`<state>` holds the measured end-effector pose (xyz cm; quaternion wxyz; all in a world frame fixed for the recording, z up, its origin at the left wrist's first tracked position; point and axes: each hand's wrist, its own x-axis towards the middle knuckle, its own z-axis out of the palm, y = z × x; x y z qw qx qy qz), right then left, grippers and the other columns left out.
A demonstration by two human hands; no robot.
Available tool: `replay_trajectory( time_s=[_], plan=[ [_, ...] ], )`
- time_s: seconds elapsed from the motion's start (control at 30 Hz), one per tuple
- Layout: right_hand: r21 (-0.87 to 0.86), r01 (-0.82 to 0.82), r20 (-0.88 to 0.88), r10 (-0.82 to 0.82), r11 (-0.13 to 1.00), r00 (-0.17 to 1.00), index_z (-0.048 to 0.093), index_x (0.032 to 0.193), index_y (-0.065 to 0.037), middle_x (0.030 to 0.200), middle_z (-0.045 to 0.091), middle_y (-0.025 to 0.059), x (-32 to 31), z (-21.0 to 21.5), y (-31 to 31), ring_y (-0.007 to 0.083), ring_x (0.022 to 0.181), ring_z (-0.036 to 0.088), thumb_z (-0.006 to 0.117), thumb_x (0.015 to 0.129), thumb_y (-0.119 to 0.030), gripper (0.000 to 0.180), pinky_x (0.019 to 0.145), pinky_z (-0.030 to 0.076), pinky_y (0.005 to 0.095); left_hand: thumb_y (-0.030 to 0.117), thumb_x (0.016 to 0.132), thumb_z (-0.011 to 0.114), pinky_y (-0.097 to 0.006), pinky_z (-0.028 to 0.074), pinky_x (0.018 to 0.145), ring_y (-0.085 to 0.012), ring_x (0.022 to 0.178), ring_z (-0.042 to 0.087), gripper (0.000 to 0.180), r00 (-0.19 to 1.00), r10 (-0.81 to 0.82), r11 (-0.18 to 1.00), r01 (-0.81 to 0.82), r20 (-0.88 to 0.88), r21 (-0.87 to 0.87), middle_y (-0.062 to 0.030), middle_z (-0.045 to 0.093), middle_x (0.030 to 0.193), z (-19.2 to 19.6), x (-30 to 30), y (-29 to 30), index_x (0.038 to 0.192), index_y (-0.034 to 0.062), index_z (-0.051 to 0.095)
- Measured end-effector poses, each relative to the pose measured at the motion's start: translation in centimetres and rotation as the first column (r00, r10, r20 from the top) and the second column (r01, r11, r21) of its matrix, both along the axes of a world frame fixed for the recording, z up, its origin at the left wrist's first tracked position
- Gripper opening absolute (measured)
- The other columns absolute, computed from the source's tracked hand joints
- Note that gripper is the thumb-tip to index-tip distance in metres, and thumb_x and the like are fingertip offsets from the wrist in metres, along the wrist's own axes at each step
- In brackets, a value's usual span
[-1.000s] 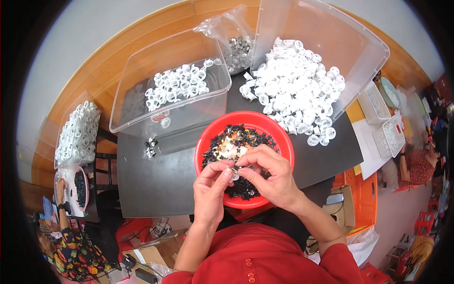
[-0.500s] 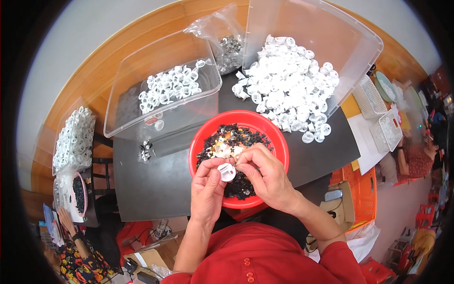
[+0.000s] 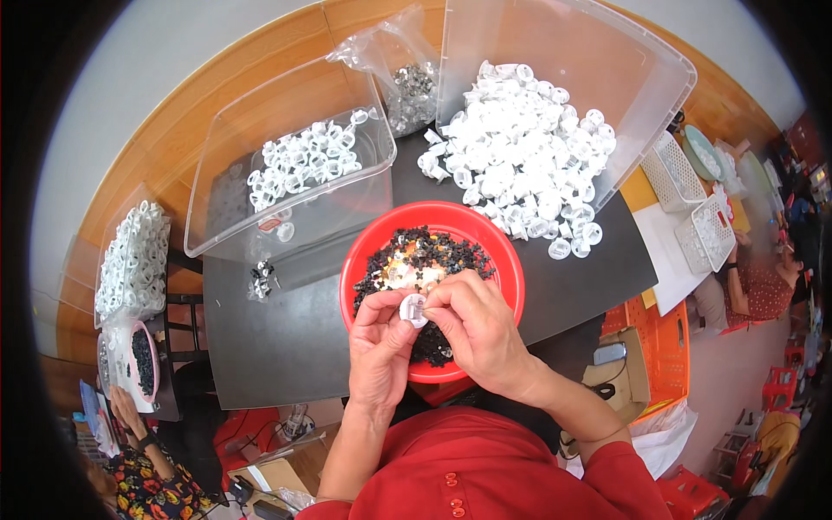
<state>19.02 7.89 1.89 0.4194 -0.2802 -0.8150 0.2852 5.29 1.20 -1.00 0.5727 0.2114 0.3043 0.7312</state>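
Left hand [image 3: 379,340], right hand [image 3: 477,329] close together, fingers [image 3: 453,299] bent, forearms [image 3: 575,406] converging.

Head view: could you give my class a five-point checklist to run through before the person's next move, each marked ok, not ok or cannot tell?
1. White round part held: ok; the left hand grips it.
2. Right hand at the part: ok; it meets the right edge.
3. Small piece pinched in the right hand: cannot tell; too small or hidden.
4. Part above the red basin: ok; it shows over it, with black pieces inside.
5. White pile kept inside the large clear bin: not ok; some lies on the table.
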Motion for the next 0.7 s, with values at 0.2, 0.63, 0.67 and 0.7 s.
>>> replay_trajectory(
  time_s=[0.2,0.63,0.67,0.7],
  plan=[
    [0.099,-0.025,0.074,0.018,0.995,0.997,0.054,0.091,-0.006,0.090,0.056,0.0022,0.0,0.1,-0.3,0.0186,0.080,0.056,0.062,0.084,-0.005,0.011,0.072,0.037,0.0329,0.001,0.081,0.069,-0.032,0.049,0.093,-0.0187,0.106,0.058,0.036,1.000,0.011,1.000,-0.010,0.027,-0.024,-0.0071,0.058,0.111,-0.1,0.1,-0.1,0.114,0.0055,0.054],
    [-0.343,0.035,-0.109,-0.077,0.939,0.991,0.060,0.100,-0.001,0.087,0.058,0.0079,-0.4,0.7,-1.2,0.0161,0.071,0.059,0.062,0.085,-0.002,0.015,0.060,0.044,0.0290,0.004,0.088,0.061,-0.037,0.044,0.101,-0.0235,0.118,0.054,0.032,0.999,0.019,1.000,-0.019,0.033,-0.007,-0.0149,0.056,0.126,-0.4,0.4,-0.5,0.119,0.0033,0.055],
    [-0.370,-0.008,-0.135,-0.045,0.929,0.990,0.060,0.100,0.001,0.088,0.060,0.0087,-0.5,0.2,-1.0,0.0141,0.069,0.060,0.062,0.086,-0.002,0.014,0.057,0.045,0.0273,0.004,0.089,0.060,-0.037,0.044,0.101,-0.0238,0.119,0.053,0.032,0.999,0.047,0.999,-0.047,0.011,-0.023,-0.0153,0.055,0.128,-0.1,0.7,-0.4,0.121,0.0033,0.054],
    [-0.395,-0.050,-0.163,-0.016,0.917,0.987,0.060,0.099,0.002,0.088,0.061,0.0096,-0.5,-0.3,-0.9,0.0122,0.068,0.061,0.062,0.087,-0.002,0.013,0.055,0.046,0.0256,0.005,0.091,0.058,-0.037,0.043,0.102,-0.0241,0.121,0.052,0.032,0.997,0.073,0.997,-0.073,-0.011,-0.036,-0.0157,0.054,0.129,0.2,0.9,-0.3,0.122,0.0033,0.054]
  ],
)
